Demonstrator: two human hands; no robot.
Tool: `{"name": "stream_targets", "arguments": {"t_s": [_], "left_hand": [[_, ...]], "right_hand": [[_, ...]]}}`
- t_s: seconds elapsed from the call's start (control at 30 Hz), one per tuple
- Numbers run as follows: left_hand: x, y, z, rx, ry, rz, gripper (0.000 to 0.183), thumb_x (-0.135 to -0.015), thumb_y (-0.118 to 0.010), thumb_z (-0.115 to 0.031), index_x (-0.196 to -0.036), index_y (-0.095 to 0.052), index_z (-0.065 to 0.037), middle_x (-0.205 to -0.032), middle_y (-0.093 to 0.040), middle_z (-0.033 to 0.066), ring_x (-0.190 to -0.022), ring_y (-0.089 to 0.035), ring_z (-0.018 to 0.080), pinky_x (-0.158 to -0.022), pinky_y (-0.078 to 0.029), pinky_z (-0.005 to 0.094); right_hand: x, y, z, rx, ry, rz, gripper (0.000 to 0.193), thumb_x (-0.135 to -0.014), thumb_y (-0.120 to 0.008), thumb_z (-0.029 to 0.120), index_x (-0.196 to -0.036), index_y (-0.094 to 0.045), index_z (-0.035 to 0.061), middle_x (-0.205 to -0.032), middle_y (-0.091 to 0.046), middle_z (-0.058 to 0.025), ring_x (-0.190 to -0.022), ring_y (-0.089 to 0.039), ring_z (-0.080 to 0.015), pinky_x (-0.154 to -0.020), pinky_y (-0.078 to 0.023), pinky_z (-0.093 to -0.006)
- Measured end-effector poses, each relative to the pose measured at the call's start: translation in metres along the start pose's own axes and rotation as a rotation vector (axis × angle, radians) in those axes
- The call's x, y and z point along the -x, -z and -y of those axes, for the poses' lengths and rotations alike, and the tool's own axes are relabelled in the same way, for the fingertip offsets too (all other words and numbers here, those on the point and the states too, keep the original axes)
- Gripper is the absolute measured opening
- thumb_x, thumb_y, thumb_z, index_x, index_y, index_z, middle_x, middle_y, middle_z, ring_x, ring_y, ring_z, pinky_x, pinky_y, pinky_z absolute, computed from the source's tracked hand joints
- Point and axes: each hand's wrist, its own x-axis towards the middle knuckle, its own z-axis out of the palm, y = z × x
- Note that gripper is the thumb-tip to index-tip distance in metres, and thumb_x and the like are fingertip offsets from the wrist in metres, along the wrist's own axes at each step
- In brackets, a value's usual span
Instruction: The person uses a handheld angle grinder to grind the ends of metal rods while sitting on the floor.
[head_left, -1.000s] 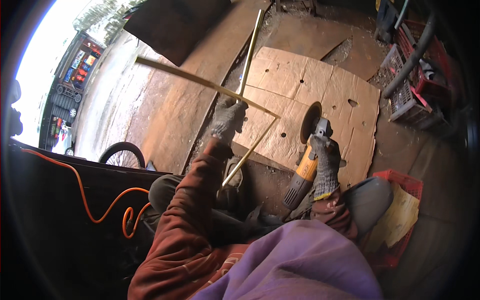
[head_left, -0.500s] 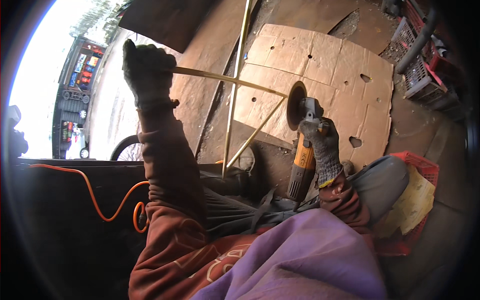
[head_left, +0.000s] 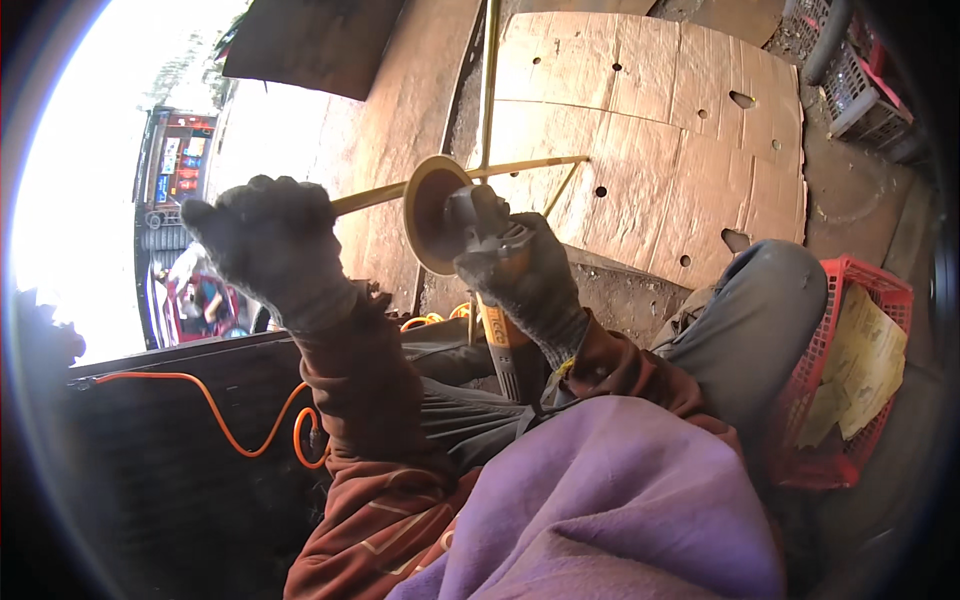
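Gripping one end of a thin, brass-coloured metal frame [head_left: 525,165], the gloved left hand [head_left: 275,245] sits out to the left of the cardboard sheet [head_left: 640,150], its fingers curled tight round the bar. From that hand the bar runs rightward and crosses a second bar that lines up with the sheet's left edge. It ends in a sharp corner over the sheet's left part, where a third, shorter bar slants back down toward the lower left edge.

The gloved right hand [head_left: 530,275] is closed round the upper part of an angle grinder [head_left: 497,330], fingers wrapped below its head. The yellow-and-grey body points down toward the person's lap, while the round disc [head_left: 436,215] faces left, in front of the frame's long bar in this view; whether the two touch I can't quite tell.

The cardboard lies flat on the floor, with creases across it and several holes, two larger ones near its right edge. Below its lower right corner, beside the person's bent right knee [head_left: 765,310], a red plastic crate [head_left: 895,280] holds a torn yellowish sheet [head_left: 860,365]. An orange cord [head_left: 205,395] curves over the dark surface [head_left: 180,450] at lower left, and a purple cloth [head_left: 620,490] covers the person's front.
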Motion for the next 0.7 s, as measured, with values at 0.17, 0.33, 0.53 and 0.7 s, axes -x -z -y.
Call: {"name": "stream_targets", "arguments": {"t_s": [0.17, 0.33, 0.53, 0.7], "left_hand": [[0.005, -0.003, 0.0, -0.204, -0.195, 0.224, 0.037, -0.103, -0.039, -0.037, -0.073, -0.046, -0.015, -0.056, -0.036, 0.0002, -0.045, -0.036, 0.015, -0.042, -0.038, 0.0326], [0.0, -0.005, 0.0, -0.169, -0.227, 0.322, 0.032, -0.102, -0.041, -0.031, -0.076, -0.044, -0.014, -0.056, -0.034, 0.0007, -0.044, -0.033, 0.0146, -0.04, -0.036, 0.0321], [-0.016, -0.03, 0.003, -0.053, -0.149, 0.49, 0.026, -0.101, -0.044, -0.025, -0.079, -0.041, -0.012, -0.057, -0.032, 0.0013, -0.043, -0.03, 0.0141, -0.037, -0.034, 0.0314], [0.002, -0.053, 0.009, -0.005, -0.133, 0.589, 0.022, -0.1, -0.045, -0.019, -0.081, -0.039, -0.011, -0.057, -0.03, 0.0018, -0.041, -0.027, 0.0137, -0.035, -0.032, 0.0308]], "right_hand": [[-0.006, 0.019, 0.005, -0.099, -0.182, -0.067, 0.053, -0.077, -0.084, 0.015, -0.111, -0.048, -0.0018, -0.1, -0.065, -0.0108, -0.085, -0.066, -0.0147, -0.07, -0.057, -0.0282], [0.008, 0.004, 0.036, -0.152, -0.136, 0.05, 0.056, -0.074, -0.084, 0.006, -0.114, -0.047, -0.0032, -0.1, -0.064, -0.0151, -0.081, -0.068, -0.0179, -0.068, -0.06, -0.0307], [-0.008, 0.024, 0.027, -0.144, -0.174, -0.017, 0.05, -0.077, -0.078, 0.001, -0.116, -0.047, -0.004, -0.095, -0.069, -0.0155, -0.075, -0.069, -0.0199, -0.063, -0.06, -0.0304], [0.009, 0.015, 0.022, -0.215, -0.088, -0.038, 0.041, -0.077, -0.079, 0.002, -0.109, -0.054, -0.0031, -0.092, -0.07, -0.014, -0.075, -0.069, -0.0183, -0.063, -0.059, -0.0318]]}}
